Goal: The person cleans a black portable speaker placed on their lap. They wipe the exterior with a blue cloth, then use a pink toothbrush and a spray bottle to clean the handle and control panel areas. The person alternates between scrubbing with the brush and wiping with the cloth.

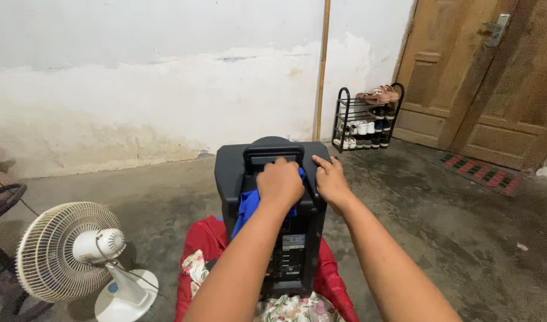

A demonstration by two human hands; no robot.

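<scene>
The left hand [279, 182] presses a blue cloth [248, 206], bunched in closed fingers, against the top of the black speaker [297, 238] standing upright on red fabric [205, 238] over the floor; the right hand [331, 180] grips its edge; a hard wipe could tip it on that soft footing.

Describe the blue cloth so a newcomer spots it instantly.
Start at the tall black speaker box standing mid-floor. The left hand presses the blue cloth against its upper back panel. It is the only bright blue thing there, unlike the red fabric below.
</scene>
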